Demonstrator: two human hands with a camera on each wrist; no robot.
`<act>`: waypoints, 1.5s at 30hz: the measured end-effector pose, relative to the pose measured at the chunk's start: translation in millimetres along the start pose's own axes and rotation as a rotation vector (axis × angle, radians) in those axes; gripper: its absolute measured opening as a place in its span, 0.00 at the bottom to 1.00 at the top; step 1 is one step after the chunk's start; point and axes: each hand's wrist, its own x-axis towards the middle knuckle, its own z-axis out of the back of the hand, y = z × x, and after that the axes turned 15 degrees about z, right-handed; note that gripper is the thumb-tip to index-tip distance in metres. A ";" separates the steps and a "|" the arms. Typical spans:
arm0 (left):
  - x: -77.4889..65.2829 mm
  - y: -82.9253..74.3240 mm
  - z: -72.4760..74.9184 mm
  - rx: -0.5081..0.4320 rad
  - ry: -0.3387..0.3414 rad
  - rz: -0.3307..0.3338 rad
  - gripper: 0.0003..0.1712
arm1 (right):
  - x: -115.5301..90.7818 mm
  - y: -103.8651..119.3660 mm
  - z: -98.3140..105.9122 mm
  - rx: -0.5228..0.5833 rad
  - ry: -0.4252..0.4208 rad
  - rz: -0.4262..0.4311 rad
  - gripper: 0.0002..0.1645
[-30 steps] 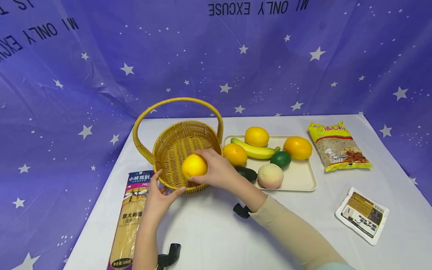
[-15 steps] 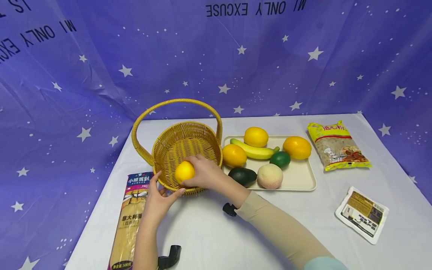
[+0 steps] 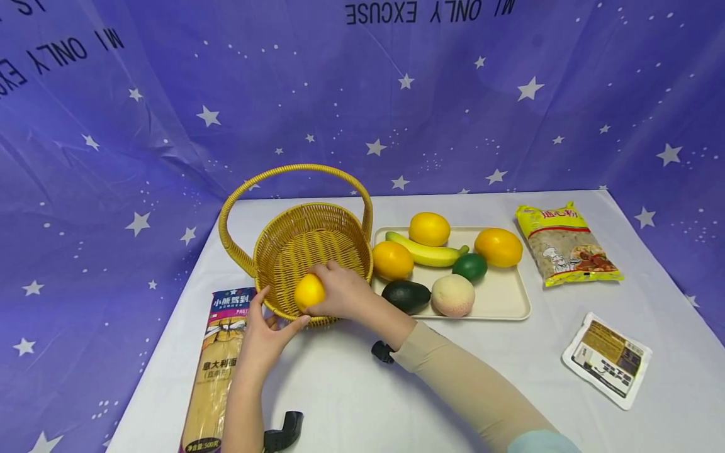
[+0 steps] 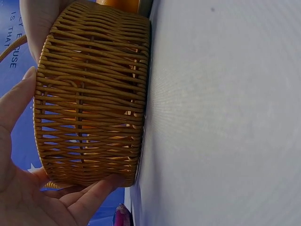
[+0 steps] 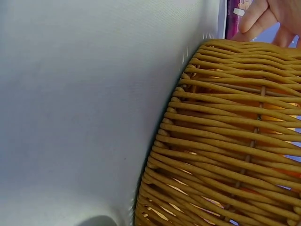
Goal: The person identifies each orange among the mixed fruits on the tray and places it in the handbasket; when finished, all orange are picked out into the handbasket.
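Note:
A wicker basket [image 3: 308, 215] with a tall arched handle stands at the left of the table. My right hand [image 3: 344, 292] reaches inside it over the front rim, fingers curled round a yellow-orange round fruit, an orange [image 3: 309, 293], low in the basket near the front wall. At the basket's front left, my left hand [image 3: 265, 336] holds the side, thumb and fingers spread along rim and wall. The left wrist view shows its fingertips against the woven wall [image 4: 94, 108]. Orange colour shows through the weave [image 5: 244, 136] in the right wrist view.
A cream tray [image 3: 506, 302] to the right bears a banana [image 3: 427, 251], a peach [image 3: 453, 296], an avocado [image 3: 406, 297] and several other fruits. Spaghetti [image 3: 212, 371] lies at left, a yellow pasta bag [image 3: 569, 245] and a white packet [image 3: 608, 360] at right.
My right hand has moved left and down into the basket with the orange, then nearly stopped. The left hand has kept its place at the basket.

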 end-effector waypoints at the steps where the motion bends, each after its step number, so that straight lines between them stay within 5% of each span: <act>1: -0.5 -0.3 0.0 0.000 0.001 -0.001 0.66 | 0.1 0.2 -0.1 -0.002 0.003 -0.001 0.46; 14: -0.5 0.3 -0.7 0.013 -0.013 -0.003 0.67 | 0.6 1.7 1.0 -0.009 0.046 -0.030 0.47; 25: 1.6 1.7 -1.6 0.025 -0.025 -0.006 0.65 | -5.5 1.5 10.6 0.012 -0.009 -0.015 0.47; 35: 0.9 1.6 -1.7 0.040 -0.029 0.014 0.64 | -21.4 -4.7 47.6 0.047 -0.071 -0.055 0.49; 45: 1.2 1.1 -1.2 0.049 -0.033 0.009 0.66 | -49.9 -17.8 86.0 0.101 -0.255 -0.083 0.47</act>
